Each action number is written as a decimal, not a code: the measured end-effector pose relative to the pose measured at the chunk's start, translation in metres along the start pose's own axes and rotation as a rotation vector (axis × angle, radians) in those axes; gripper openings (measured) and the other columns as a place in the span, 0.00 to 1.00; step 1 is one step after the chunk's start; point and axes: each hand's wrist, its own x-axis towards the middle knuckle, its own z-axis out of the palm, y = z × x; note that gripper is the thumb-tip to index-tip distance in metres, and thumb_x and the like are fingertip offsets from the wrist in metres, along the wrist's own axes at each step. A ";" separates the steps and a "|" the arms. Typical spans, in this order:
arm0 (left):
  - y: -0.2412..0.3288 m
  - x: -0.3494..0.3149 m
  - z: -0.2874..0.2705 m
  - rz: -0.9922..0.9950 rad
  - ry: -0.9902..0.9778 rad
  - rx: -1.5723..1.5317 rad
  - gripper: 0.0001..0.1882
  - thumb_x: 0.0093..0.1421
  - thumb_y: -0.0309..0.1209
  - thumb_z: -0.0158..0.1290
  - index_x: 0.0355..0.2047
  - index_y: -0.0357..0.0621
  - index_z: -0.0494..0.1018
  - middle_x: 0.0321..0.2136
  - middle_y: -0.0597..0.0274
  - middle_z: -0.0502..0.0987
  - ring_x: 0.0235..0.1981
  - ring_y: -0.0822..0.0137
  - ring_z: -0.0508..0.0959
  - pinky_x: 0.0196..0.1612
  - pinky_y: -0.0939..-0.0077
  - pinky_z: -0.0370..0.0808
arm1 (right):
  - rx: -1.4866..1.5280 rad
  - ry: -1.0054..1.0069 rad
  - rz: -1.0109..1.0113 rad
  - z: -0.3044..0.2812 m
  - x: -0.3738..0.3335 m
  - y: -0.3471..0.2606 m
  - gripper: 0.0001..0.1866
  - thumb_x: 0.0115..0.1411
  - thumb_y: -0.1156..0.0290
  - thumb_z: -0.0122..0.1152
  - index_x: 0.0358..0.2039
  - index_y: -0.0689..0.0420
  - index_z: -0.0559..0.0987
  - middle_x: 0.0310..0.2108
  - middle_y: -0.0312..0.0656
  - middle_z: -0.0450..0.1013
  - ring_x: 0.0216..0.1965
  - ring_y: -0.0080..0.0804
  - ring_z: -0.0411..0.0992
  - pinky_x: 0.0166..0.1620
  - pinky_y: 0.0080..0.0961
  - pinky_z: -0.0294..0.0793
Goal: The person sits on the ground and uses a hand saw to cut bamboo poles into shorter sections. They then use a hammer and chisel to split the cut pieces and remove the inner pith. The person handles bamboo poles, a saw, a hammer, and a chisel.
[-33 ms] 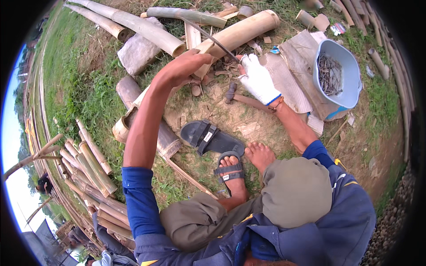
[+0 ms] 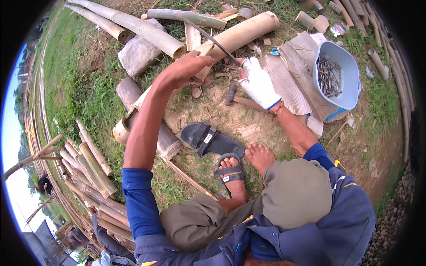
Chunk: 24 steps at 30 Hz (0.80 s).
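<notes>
My bare left hand [image 2: 191,68] is closed over a thick pale bamboo pole [image 2: 253,33], near its close end. The fingertips are partly hidden behind the hand itself. In my right hand [image 2: 259,84], which wears a white knitted glove, is one end of a long, thin, dark metal tool [image 2: 215,42]. Its narrow length slants across the pole toward the far left; whether it is a blade or a rod I cannot tell. Just below the gloved hand a hammer [image 2: 231,94] lies on the dirt, its wooden handle pointing right. Wood chips are scattered under the pole.
A light blue bucket [image 2: 350,80] of nails stands at right beside flattened cardboard [image 2: 288,82]. A stone block [image 2: 137,55] and long bamboo poles [image 2: 146,33] lie at far left. Cut bamboo [image 2: 95,170] is heaped at left. A loose black sandal [image 2: 202,138] lies near my feet.
Both hands have shifted very slightly nearer to me, the gloved one with the metal tool's end in it. The grips look the same.
</notes>
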 end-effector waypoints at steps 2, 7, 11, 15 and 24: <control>-0.004 0.002 -0.002 -0.014 0.016 -0.025 0.27 0.70 0.43 0.55 0.59 0.33 0.70 0.45 0.55 0.78 0.37 0.67 0.83 0.42 0.70 0.81 | 0.030 0.052 -0.065 -0.005 -0.015 -0.019 0.25 0.63 0.70 0.64 0.62 0.51 0.76 0.45 0.51 0.69 0.35 0.56 0.78 0.36 0.48 0.81; 0.006 0.013 -0.014 0.004 -0.053 -0.007 0.25 0.70 0.42 0.54 0.59 0.34 0.71 0.43 0.56 0.78 0.37 0.67 0.83 0.43 0.69 0.82 | 0.000 -0.010 0.018 0.000 0.012 0.010 0.23 0.66 0.71 0.62 0.62 0.51 0.74 0.46 0.53 0.70 0.37 0.58 0.78 0.37 0.51 0.81; 0.012 0.016 -0.022 0.037 -0.030 0.035 0.26 0.71 0.42 0.53 0.57 0.31 0.71 0.43 0.53 0.80 0.36 0.66 0.85 0.41 0.69 0.83 | -0.032 0.030 -0.119 -0.006 0.019 0.013 0.25 0.65 0.71 0.63 0.63 0.51 0.75 0.47 0.53 0.71 0.39 0.57 0.78 0.39 0.49 0.81; -0.004 0.016 -0.031 0.077 -0.015 0.046 0.27 0.72 0.41 0.52 0.59 0.28 0.72 0.44 0.51 0.81 0.38 0.67 0.86 0.42 0.71 0.86 | -0.028 -0.021 -0.124 -0.012 0.013 -0.030 0.28 0.63 0.70 0.64 0.65 0.49 0.75 0.47 0.51 0.70 0.39 0.56 0.78 0.40 0.47 0.82; -0.005 0.008 -0.025 0.093 0.338 0.090 0.23 0.75 0.35 0.48 0.65 0.41 0.76 0.28 0.62 0.82 0.20 0.79 0.75 0.22 0.82 0.72 | 0.066 0.135 -0.024 0.010 0.011 -0.003 0.18 0.72 0.66 0.59 0.61 0.52 0.77 0.47 0.53 0.72 0.39 0.58 0.78 0.40 0.49 0.80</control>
